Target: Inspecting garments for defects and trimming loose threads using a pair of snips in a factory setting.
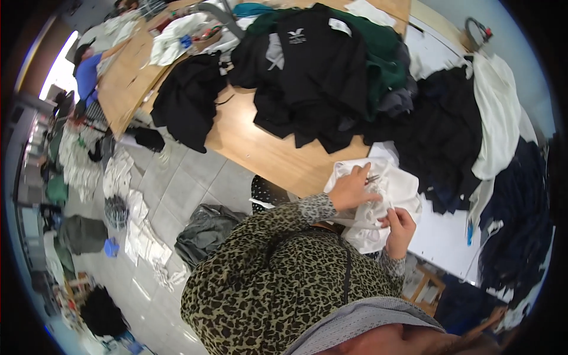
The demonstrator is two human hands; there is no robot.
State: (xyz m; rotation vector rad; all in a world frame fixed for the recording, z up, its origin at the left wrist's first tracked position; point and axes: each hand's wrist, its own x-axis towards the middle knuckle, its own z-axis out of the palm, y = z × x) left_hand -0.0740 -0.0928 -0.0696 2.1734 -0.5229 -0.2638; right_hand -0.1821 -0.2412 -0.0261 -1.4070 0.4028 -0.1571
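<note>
At the worktop (266,154) edge I judge the white garment (387,201) light and limp, my left hand (350,190) gripping small snips (373,178), my right hand (400,226) pinching its hem, the best hold.

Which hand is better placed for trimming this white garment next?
Probably the left hand: it rests on top of the white garment with what look like small snips at its fingertips. The right hand pinches the fabric's lower edge, so it suits holding it steady.

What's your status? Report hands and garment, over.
Left hand on white garment, small metal tool at its fingers. Right hand pinching the garment's lower edge. Dark clothes pile crowds the wooden table behind.
</note>
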